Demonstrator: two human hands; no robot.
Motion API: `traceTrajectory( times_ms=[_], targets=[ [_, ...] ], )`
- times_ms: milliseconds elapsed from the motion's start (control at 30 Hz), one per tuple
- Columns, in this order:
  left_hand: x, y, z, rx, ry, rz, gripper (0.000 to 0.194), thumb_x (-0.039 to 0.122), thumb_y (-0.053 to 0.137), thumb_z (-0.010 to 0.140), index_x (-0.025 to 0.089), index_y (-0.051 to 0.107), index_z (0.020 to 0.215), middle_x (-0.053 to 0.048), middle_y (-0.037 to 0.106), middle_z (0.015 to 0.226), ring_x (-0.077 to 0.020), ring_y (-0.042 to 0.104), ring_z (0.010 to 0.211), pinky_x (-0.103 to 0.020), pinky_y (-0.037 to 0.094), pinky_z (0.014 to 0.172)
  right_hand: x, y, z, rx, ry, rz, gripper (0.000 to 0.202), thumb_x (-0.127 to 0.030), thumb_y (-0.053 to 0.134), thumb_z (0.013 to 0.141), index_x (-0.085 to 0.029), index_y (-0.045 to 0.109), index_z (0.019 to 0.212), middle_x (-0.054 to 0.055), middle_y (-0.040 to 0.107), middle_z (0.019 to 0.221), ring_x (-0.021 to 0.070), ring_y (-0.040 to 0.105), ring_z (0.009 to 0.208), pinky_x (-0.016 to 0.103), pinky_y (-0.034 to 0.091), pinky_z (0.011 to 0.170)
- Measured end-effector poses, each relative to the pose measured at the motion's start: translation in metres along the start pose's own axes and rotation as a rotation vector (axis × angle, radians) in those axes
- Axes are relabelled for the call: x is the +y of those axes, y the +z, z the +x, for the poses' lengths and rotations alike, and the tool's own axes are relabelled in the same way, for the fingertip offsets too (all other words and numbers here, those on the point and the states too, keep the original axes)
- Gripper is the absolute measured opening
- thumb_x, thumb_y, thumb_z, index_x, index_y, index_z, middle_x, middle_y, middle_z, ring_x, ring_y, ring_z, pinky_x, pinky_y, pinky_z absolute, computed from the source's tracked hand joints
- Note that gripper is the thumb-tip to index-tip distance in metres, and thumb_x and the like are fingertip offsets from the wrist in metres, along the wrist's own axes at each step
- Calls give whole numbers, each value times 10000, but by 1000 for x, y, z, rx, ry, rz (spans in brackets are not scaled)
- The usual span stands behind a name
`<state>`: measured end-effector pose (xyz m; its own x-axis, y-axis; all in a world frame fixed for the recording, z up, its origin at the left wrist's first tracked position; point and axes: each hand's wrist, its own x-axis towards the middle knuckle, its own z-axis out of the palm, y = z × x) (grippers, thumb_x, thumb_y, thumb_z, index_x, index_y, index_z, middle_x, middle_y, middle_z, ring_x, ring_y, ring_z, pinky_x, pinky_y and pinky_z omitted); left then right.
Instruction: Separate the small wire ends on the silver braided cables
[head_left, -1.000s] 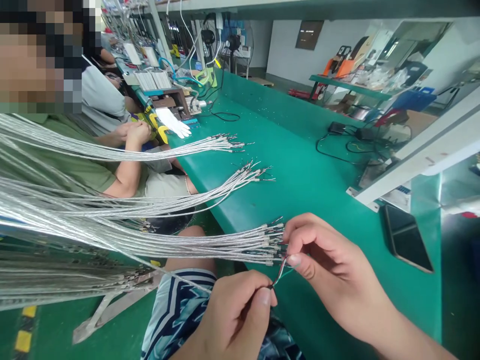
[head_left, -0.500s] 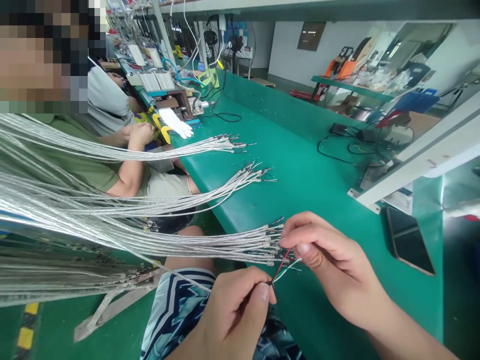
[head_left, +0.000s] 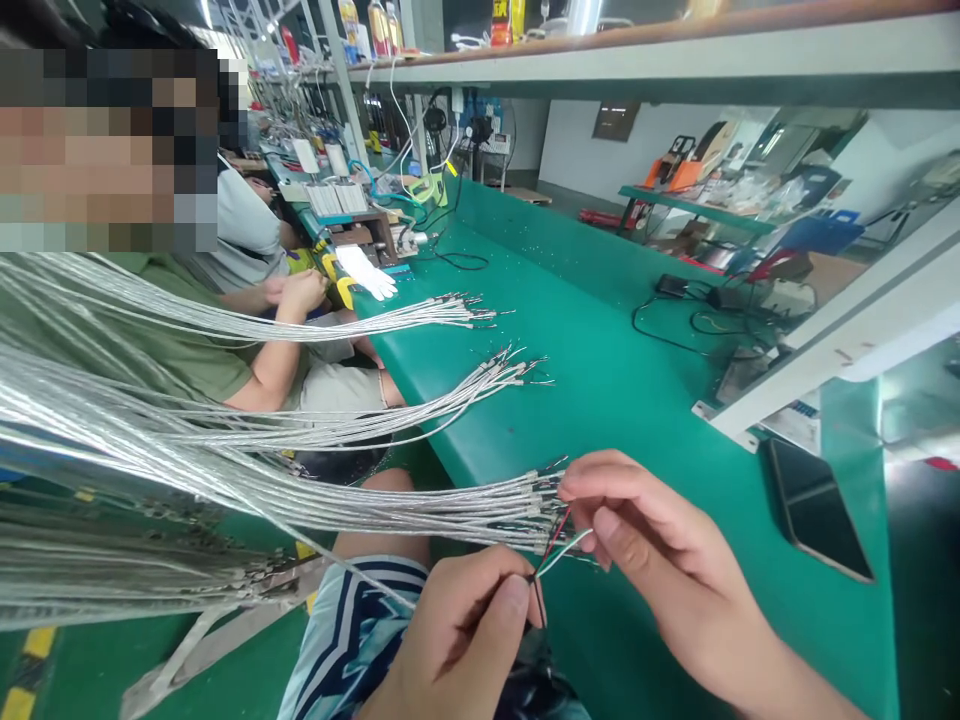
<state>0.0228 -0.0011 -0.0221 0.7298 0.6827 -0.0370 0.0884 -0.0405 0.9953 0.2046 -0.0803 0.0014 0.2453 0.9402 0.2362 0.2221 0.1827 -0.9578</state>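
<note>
My left hand [head_left: 472,625] is closed in a pinch around the end of a silvery braided cable [head_left: 367,578]. Thin wires fan out from its fingertips: a red wire [head_left: 557,532], a white wire [head_left: 566,551], a green one beside it and a dark one hanging down. Over these wires my right hand [head_left: 660,560] is curled, its thumb against the white wire's end and its index finger near the red wire's tip. Just behind the fingers lies a bundle of similar cables [head_left: 450,505] with stripped, multicoloured ends, partly covered by my right hand.
Two more cable bundles [head_left: 420,318] [head_left: 450,400] reach over the edge of the green table [head_left: 600,400]. At right lie a phone [head_left: 817,510] and a slanted metal post [head_left: 825,330]. A co-worker [head_left: 187,330] sits at left, near a white glove [head_left: 365,272].
The view has tilted up, showing more of the shelf. My right thumb has shifted from the red wire toward the white one; my left hand keeps its pinch on the cable.
</note>
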Motion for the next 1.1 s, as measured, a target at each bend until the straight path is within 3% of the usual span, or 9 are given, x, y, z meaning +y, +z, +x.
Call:
traceTrajectory(
  times_ms=[133,233,367,500,633,767,967,1100],
  targets=[
    [-8,-5,0,-89,-80,-85,459,553,496,989,200,597,714,32,395,612,-127,367,547,-246,297,524,7,-4,6,58,45,129,155,-283,551,1052,-255,692,1112,41,587,1008,135,542,733,257,468,610],
    [-13,-10,-1,-122,-154,-96,441,546,505,988,199,600,732,47,337,611,-128,316,559,-255,264,546,9,-8,12,-22,43,191,93,-279,648,1001,-219,708,1039,47,585,989,144,536,759,265,449,625],
    [-18,-17,-2,-207,-201,-48,425,533,486,994,207,618,757,24,430,680,-139,371,597,-254,279,564,9,-13,17,-157,89,233,117,-285,735,940,-204,718,1023,54,578,1015,143,534,770,271,454,643],
    [-16,-19,-3,-232,-217,66,399,491,458,1009,228,646,774,0,550,793,-156,502,718,-232,355,642,9,-15,17,-254,90,123,61,-244,741,932,-189,732,956,68,616,1004,170,576,840,291,462,688],
    [-16,-18,-2,-301,-225,111,432,496,412,1023,244,670,785,3,563,788,-159,540,745,-223,378,667,9,-14,18,-347,92,84,46,-191,712,944,-184,717,899,71,636,1005,169,596,843,287,468,691],
    [-19,-19,-2,-300,-202,105,397,452,435,1010,232,666,773,0,572,775,-164,558,743,-230,388,666,10,-13,19,-398,71,60,93,-219,673,971,-182,689,887,86,638,1050,187,603,906,318,478,779],
    [-14,-14,-3,-232,-175,81,433,509,466,1005,222,640,732,-2,549,730,-159,526,686,-230,394,625,11,-4,16,-374,204,331,204,-295,686,966,-171,618,819,60,594,943,148,535,779,271,423,659],
    [-15,-10,-1,-209,-215,-10,469,576,478,988,210,584,715,0,502,693,-151,479,650,-231,377,602,14,1,14,-246,184,367,236,-286,712,945,-174,605,767,45,558,909,152,483,765,275,369,635]
  ],
)
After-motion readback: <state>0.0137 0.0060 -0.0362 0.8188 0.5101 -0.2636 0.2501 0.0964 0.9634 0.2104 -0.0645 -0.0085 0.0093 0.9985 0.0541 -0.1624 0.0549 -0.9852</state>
